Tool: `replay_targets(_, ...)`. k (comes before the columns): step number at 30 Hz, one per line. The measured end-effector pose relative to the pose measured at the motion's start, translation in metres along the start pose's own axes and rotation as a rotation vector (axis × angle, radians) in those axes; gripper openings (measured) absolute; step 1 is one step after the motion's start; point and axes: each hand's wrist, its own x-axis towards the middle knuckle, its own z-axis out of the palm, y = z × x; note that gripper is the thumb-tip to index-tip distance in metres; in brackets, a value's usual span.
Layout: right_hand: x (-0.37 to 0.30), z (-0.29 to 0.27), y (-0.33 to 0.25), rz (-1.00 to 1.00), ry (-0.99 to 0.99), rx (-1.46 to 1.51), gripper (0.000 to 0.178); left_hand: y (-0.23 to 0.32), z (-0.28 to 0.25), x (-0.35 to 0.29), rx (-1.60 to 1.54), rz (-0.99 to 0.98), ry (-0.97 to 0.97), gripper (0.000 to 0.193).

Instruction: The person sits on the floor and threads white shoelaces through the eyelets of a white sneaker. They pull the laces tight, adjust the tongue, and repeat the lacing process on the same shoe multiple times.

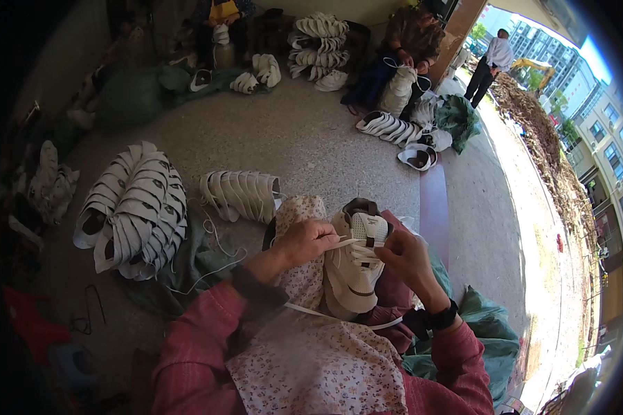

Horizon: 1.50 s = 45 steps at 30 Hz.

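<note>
A cream shoe upper with brown trim rests on my lap, its tongue pointing away from me. Flat white lace runs across its eyelets between my two hands. My left hand pinches the lace at the left side of the opening. On the other side, my right hand is closed at the eyelets, fingers pressed together on the lace. A long loose end of lace hangs in a curve over the floral apron below the shoe.
Nested stacks of shoe uppers stand on the floor at left, with a shorter row nearer. Loose laces trail beside it. Green sacking lies at my right. A seated co-worker laces at far right, near another upper pile.
</note>
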Motion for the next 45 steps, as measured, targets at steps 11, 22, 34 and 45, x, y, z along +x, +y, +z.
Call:
replay_targets(11,0.045,0.012,-0.029,-0.399,-0.111,-0.204,0.006,0.004,0.008,0.01,0.159,0.149,0.12,0.022)
replay_targets(22,0.063,0.01,-0.019,-0.449,-0.292,0.007,0.006,0.017,-0.012,0.017,0.195,0.272,0.09,0.029)
replay_targets(34,0.065,0.018,-0.02,-0.478,-0.331,-0.149,0.008,-0.009,-0.026,0.056,-0.238,0.19,-0.35,0.028)
replay_targets(45,0.058,-0.07,-0.006,-0.187,-0.087,-0.034,0.017,0.047,-0.007,0.038,0.345,0.316,-0.149,0.027)
